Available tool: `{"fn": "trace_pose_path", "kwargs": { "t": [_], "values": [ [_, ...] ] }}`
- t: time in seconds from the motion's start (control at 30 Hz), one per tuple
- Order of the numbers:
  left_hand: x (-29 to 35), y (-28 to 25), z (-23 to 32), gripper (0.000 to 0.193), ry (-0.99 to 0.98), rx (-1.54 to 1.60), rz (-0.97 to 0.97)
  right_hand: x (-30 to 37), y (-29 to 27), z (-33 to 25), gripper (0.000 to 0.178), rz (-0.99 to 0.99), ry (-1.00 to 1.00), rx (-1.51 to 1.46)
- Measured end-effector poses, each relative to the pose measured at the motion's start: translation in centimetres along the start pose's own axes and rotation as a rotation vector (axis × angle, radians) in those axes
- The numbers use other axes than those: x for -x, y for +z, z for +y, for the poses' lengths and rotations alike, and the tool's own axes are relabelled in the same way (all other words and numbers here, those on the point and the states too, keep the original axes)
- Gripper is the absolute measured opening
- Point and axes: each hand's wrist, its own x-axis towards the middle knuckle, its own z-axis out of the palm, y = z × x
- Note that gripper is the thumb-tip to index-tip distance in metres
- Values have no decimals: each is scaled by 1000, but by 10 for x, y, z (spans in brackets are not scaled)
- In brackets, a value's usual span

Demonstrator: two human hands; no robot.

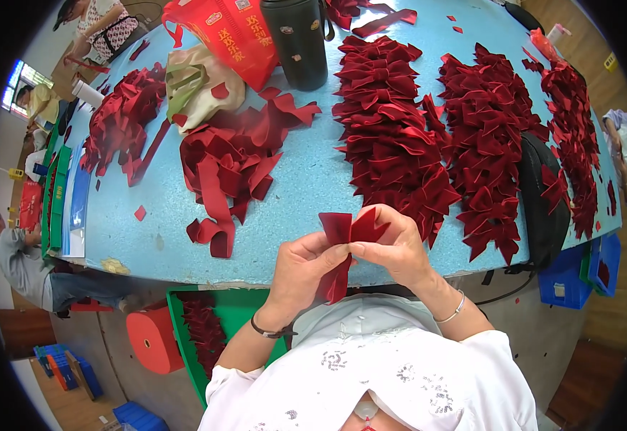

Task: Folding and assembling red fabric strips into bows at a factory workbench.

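A pale blue table (295, 201) with a speckled top is bent into a curve by the lens, and its near edge is chipped at the left. Loose red strips (231, 161) are heaped at the middle left, with another heap (123, 118) farther left. Dark red bows are laid in long rows (381, 122) running away from the near edge. At the far side a red bag (220, 36), a black tumbler (295, 47) and a pale cloth bag (216, 79) are grouped; a black bag (543, 197) is set between rows at the right. Under the near edge a green crate (238, 305) and a red roll (155, 341) are seen. Co-workers are seen at the left and right sides of the room.

A red ribbon (338, 228) is held over the near edge of the table, in front of the white shirt (371, 352). Its long axis is run from near to far, one end pointed away and the other down toward the shirt; a shorter part is turned to the far right. Its middle is pinched between thumb and fingers by the left hand (302, 269) and the right hand (396, 248), both nearly closed, thumb tips close together.
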Motion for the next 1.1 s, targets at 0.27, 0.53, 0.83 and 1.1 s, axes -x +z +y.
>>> {"fn": "trace_pose_path", "kwargs": {
  "t": [0.27,0.53,0.83,1.1],
  "values": [
    [-3,11,-3,23,10,-31,36,-2,-15,9,8,0,-165,119],
    [-16,13,0,23,-52,29,21,-10,-17,3,10,152,-379,481],
    [-21,3,-1,19,82,76,194,8,-24,-16,16,65,-130,453],
    [-18,3,-4,21,117,-12,220,21,-17,-2,18,-34,-61,368]
  ]
}}
